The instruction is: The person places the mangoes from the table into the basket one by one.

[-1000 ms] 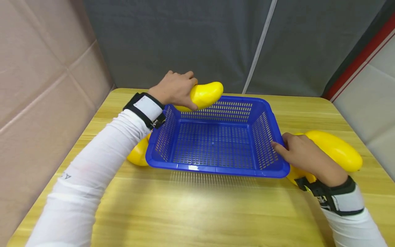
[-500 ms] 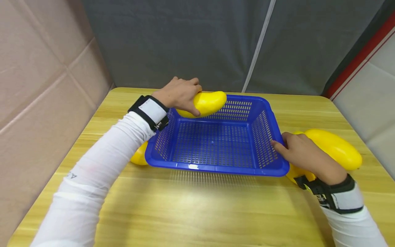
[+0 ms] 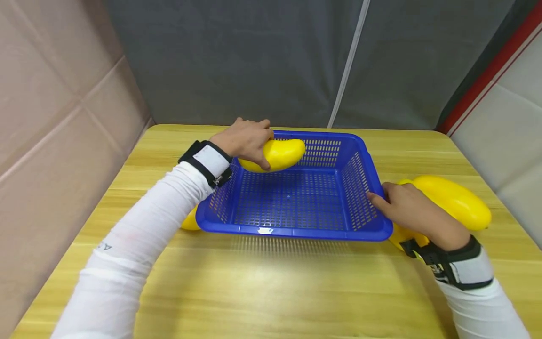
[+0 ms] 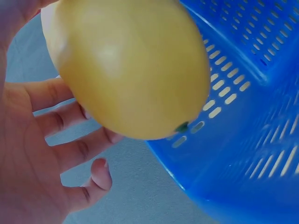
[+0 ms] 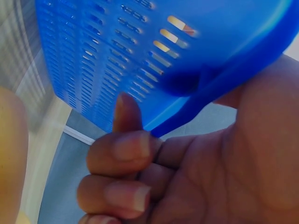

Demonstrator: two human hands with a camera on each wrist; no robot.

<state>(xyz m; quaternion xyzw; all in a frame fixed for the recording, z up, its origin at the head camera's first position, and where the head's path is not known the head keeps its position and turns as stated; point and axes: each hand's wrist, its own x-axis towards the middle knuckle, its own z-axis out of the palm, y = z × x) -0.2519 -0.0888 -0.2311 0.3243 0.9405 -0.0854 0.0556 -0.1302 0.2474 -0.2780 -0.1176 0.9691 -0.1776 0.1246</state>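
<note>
A glossy yellow mango (image 3: 284,154) is gripped in my left hand (image 3: 247,141), over the back left part of a blue plastic basket (image 3: 292,233). The left wrist view shows the mango (image 4: 135,70) close up, its dark green stem end near the basket's slotted wall (image 4: 219,88). My right hand (image 3: 417,212) holds the basket's right rim, thumb on the inner side. In the right wrist view its curled fingers (image 5: 117,154) lie under the rim on the outer side. No fruit shows on the basket's mesh floor.
Right of the basket, partly behind the right hand, lie more yellow mangoes (image 3: 455,200). Another yellow fruit (image 3: 190,221) peeks out at the basket's left side, mostly hidden by the left arm. A grey curtain (image 3: 254,61) hangs behind the wooden table (image 3: 271,292).
My left hand has lowered the mango from above the back rim to inside the basket's outline. The right hand keeps its hold on the rim; the view has shifted slightly.
</note>
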